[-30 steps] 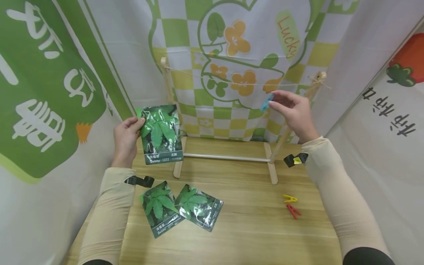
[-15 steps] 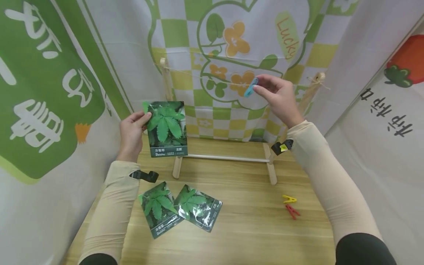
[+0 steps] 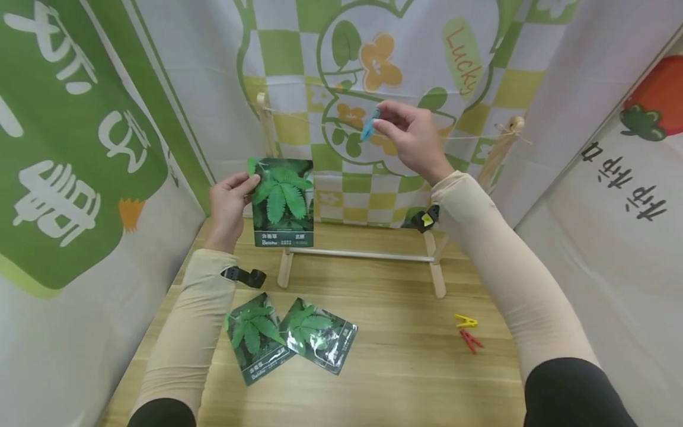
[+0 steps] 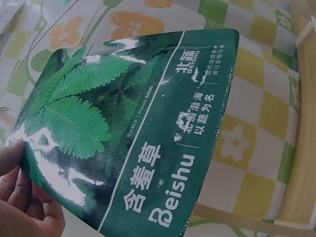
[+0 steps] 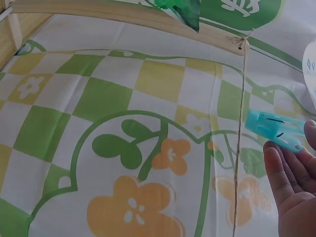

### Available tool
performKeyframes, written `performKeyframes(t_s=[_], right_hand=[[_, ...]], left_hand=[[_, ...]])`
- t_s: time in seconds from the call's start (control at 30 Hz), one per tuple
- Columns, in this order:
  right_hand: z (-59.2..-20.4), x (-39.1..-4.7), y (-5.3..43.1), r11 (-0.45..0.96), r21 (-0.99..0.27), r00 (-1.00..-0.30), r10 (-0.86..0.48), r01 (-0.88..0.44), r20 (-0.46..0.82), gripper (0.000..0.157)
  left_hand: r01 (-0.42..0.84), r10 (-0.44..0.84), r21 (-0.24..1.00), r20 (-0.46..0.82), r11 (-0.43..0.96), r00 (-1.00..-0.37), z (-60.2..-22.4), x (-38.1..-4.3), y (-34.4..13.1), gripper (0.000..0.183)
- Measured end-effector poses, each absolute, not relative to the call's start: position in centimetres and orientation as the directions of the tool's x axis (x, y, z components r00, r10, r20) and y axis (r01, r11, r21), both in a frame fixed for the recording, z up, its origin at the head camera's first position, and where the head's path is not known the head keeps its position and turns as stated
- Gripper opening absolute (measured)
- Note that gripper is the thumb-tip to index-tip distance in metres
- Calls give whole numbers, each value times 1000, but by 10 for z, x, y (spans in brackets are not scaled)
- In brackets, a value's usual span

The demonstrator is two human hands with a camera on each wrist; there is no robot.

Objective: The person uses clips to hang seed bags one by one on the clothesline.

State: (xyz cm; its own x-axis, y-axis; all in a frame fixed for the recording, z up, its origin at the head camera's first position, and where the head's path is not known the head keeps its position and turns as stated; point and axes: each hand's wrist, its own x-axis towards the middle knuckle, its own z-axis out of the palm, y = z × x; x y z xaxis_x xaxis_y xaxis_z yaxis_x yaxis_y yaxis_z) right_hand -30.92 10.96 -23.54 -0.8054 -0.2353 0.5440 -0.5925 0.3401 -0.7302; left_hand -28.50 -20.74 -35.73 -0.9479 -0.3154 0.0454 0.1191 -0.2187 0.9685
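My left hand (image 3: 228,207) pinches a green seed packet (image 3: 284,204) by its left edge, thumb in front. It hangs upright before the left post of a wooden stand (image 3: 267,133). In the left wrist view the packet's glossy front shows a fern-like leaf and the word Beishu. A blue clothespin (image 3: 369,126) is pinched between thumb and fingers of my right hand (image 3: 411,136), close to the string (image 3: 459,137) tied across the stand. In the right wrist view the clothespin (image 5: 274,128) points at the string, its nose beside it.
Two more seed packets, a left one (image 3: 256,338) and a right one (image 3: 320,335), lie overlapping on the wooden table (image 3: 405,367). A yellow clothespin (image 3: 466,321) and a red clothespin (image 3: 471,341) lie at the right. Behind the stand hangs a checkered cloth (image 3: 283,53).
Leftward and upward, my right hand has carried the blue clothespin along the string. My left hand has moved right and slightly up with the seed packet, which now hangs straighter.
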Motion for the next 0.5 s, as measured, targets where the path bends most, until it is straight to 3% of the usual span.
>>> performKeyframes(t_s=[0.5], right_hand=[[-225, -318, 57, 342, -668, -749, -239, -661, 618, 17]], left_hand=[[124, -291, 968, 56, -220, -955, -351, -299, -187, 12]])
